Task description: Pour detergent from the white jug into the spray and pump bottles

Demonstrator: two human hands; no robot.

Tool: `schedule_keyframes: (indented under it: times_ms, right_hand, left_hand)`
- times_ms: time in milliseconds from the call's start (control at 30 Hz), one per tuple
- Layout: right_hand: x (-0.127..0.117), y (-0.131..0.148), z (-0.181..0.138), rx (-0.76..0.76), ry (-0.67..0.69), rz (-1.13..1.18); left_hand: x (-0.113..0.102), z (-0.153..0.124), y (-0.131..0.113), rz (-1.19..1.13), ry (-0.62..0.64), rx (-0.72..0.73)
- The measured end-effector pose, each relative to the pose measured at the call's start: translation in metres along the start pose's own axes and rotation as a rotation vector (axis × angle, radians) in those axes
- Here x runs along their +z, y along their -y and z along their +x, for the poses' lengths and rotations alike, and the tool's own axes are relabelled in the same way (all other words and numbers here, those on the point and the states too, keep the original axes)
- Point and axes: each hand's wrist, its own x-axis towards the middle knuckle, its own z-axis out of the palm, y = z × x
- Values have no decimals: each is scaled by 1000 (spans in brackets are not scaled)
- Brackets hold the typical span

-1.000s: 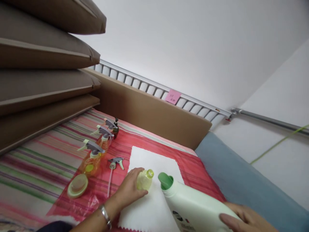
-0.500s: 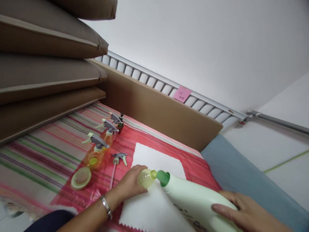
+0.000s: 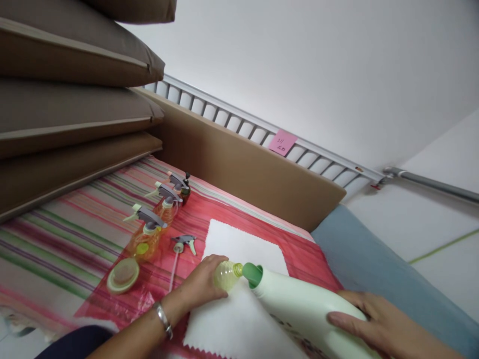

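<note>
My left hand is wrapped round a small clear bottle with yellowish liquid and an uncapped neck facing right. In my right hand lies a large pale green jug, tipped so that its green spout meets the bottle's mouth. Any stream between them is too small to make out. Beneath both is a white cloth with a zigzag edge. A loose spray trigger with its thin tube rests left of the bottle, near my left wrist.
Several spray bottles stand in a row at the left, beside a round lid. Red plastic sheeting covers part of the striped cloth. Stacked brown cushions, a brown board and a radiator border the surface.
Both hands, the bottle and the jug keep nearly the same pose. The view has shifted very slightly, so background things sit a little further left and up.
</note>
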Motion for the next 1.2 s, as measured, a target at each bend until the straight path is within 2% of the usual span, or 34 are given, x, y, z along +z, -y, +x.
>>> schedule_keyframes:
  times_ms: [100,200,567,933,1200]
  right_hand:
    - [-1,3,0,50,48,4]
    - [-3,5,1,63,39,-18]
    - [-10,16,1,27,49,-150]
    - [-13,22,-2,11,14,-91]
    - [-11,23,-1,13,27,-100]
  left_hand:
    - [1,0,2,-4,1,2]
    - [1,0,1,-2,-4,0]
    - [-1,-1,-1,12,6,-5]
    - [2,-1,7,4,-10,14]
    - [1,-1,3,6,-7,-2]
